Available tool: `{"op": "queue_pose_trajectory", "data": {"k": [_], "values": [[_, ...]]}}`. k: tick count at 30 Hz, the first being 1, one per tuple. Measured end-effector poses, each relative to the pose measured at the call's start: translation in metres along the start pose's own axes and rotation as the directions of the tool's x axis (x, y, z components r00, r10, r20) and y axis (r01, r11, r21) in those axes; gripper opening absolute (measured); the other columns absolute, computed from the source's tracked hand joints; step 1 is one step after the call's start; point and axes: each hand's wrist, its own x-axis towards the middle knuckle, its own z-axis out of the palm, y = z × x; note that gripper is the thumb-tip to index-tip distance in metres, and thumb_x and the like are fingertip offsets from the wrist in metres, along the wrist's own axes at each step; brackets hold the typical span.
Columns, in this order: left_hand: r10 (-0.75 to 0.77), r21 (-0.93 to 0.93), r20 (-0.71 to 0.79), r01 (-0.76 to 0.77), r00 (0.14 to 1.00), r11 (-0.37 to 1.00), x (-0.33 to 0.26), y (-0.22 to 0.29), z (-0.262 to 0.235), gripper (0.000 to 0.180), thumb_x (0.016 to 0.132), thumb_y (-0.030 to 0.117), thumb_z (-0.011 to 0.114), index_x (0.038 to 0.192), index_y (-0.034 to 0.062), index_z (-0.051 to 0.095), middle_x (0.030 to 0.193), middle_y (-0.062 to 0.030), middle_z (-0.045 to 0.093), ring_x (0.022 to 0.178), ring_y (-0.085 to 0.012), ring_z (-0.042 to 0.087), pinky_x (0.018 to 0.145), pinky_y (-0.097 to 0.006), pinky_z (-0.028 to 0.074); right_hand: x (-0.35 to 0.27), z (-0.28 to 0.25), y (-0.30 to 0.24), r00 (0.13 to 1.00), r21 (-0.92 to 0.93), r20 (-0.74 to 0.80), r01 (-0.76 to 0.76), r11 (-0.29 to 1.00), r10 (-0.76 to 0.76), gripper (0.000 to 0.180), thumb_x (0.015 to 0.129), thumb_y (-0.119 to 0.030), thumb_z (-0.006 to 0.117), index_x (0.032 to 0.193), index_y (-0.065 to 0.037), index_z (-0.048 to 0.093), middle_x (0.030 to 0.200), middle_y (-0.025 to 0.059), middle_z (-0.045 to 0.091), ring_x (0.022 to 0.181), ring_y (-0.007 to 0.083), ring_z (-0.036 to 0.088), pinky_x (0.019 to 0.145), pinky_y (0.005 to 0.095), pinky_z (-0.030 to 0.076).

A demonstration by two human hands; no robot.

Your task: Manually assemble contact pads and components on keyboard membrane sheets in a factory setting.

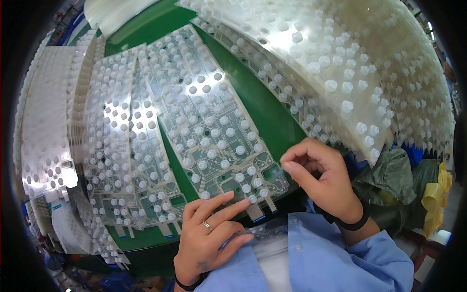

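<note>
A translucent keyboard membrane with printed traces and pale rubber domes lies flat before me, its short tails toward my body. My left hand, with a ring on one finger, is open. Its stretched fingertips rest at the membrane's near edge. My right hand is just off the membrane's near right corner, thumb and forefinger pinched together. Whatever is between those fingertips, if anything, is too small to make out. To the left, more keyboard membranes lie side by side and partly overlap.
A green tabletop carries it all. A tall stack of dome sheets leans over the right side, and another stack stands at the far left. Below the right stack are a dark translucent plastic bag and a yellow object.
</note>
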Motion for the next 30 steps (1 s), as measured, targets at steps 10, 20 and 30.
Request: {"op": "queue_pose_trajectory", "data": {"k": [10,20,30], "values": [[0.018,0.005,-0.018,-0.018,1.000,1.000,0.004,-0.007,0.000,0.021,0.072,0.029,0.079,0.073,0.0148,0.063,0.114,0.0000,0.069,0.111,-0.0204,0.061,0.081,-0.033,0.038,0.020,0.009,-0.011,1.000,-0.285,0.012,0.013,0.959,-0.010,0.004,0.084,-0.002,0.065,0.087,-0.002,0.064,0.075,0.0063,0.060,0.053,0.0114,0.053,0.050,0.0255,0.040],[0.015,0.010,-0.012,-0.015,1.000,1.000,0.004,-0.008,0.001,0.022,0.071,0.030,0.079,0.072,0.0152,0.063,0.114,0.0020,0.069,0.111,-0.0191,0.061,0.081,-0.032,0.039,0.019,0.011,-0.011,1.000,-0.324,-0.005,-0.013,0.946,0.012,0.003,0.083,-0.002,0.065,0.086,-0.003,0.065,0.074,0.0056,0.061,0.052,0.0113,0.052,0.049,0.0253,0.039],[0.017,0.014,0.000,-0.017,1.000,1.000,0.002,-0.010,0.003,0.023,0.071,0.035,0.077,0.069,0.0159,0.064,0.112,0.0010,0.070,0.113,-0.0226,0.058,0.080,-0.037,0.037,0.018,0.012,-0.010,1.000,-0.334,-0.016,-0.021,0.942,0.016,0.004,0.083,-0.002,0.065,0.086,-0.003,0.065,0.075,0.0055,0.061,0.052,0.0111,0.052,0.049,0.0249,0.039]]}}
